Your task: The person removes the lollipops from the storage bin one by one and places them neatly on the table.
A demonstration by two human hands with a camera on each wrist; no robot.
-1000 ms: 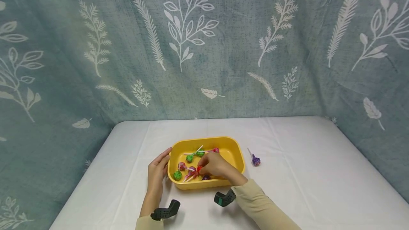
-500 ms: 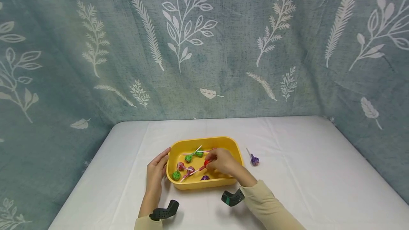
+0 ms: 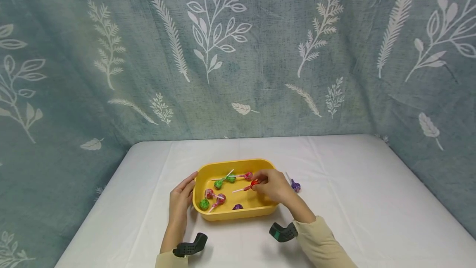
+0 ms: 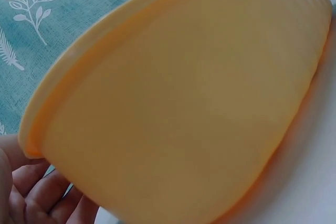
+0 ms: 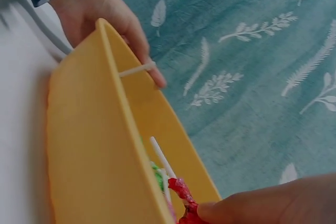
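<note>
My right hand [image 3: 273, 185] pinches a red-wrapped lollipop [image 3: 254, 183] by its candy end over the right part of a yellow tray [image 3: 241, 215]. The lollipop's white stick points left; the right wrist view has the red wrapper [image 5: 185, 196] against a fingertip. At the tray's left end, my left hand [image 3: 180, 202] rests with extended fingers touching the outer wall. Inside lie green lollipops [image 3: 218, 184], pink ones [image 3: 221, 198] and a purple one [image 3: 237, 207]. The left wrist view is mostly the tray's outer wall [image 4: 173, 103], with some fingers at the lower left.
Just right of the tray, a purple lollipop [image 3: 295, 187] lies on the white tablecloth [image 3: 357, 210], partly behind my right hand. A green leaf-patterned curtain [image 3: 275, 106] hangs behind the table. Dark devices are strapped to both wrists.
My right hand has lifted the red lollipop off the others at the tray's front and drawn it right and slightly back. The left hand stays at the tray's left end.
</note>
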